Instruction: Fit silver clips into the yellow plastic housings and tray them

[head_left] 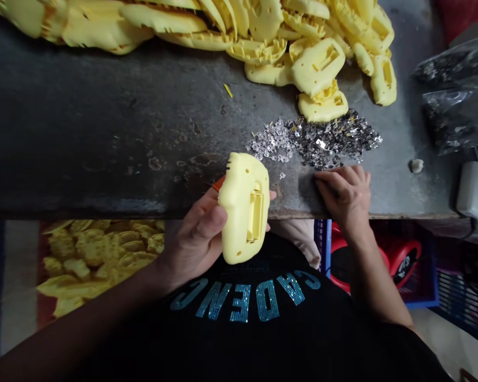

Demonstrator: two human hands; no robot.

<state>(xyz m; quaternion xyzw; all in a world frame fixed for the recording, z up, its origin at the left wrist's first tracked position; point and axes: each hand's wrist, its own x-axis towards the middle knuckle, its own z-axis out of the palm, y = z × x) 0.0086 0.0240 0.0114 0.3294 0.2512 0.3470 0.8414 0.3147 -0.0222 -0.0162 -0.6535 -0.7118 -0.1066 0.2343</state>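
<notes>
My left hand (199, 233) grips a pale yellow plastic shell (239, 207), tilted upright above the table's front edge. The shell's outer side faces me, showing a rectangular battery compartment and small screw holes. Behind my left fingers a bit of something orange (219, 183) sticks out, mostly hidden. My right hand (348, 193) rests on the tabletop with its fingers curled and pressed together; whatever they pinch, if anything, is hidden. Just beyond it lies a heap of small metal contact plates (334, 140), with a lighter cluster (273, 140) to its left.
Many yellow shells (175, 21) are piled along the back of the dark table (83, 132). Clear bags of metal parts (448, 114) and a white box-shaped device (474, 191) stand at right. Below the edge are more yellow parts (103, 254) and a blue crate (422, 297) holding red items.
</notes>
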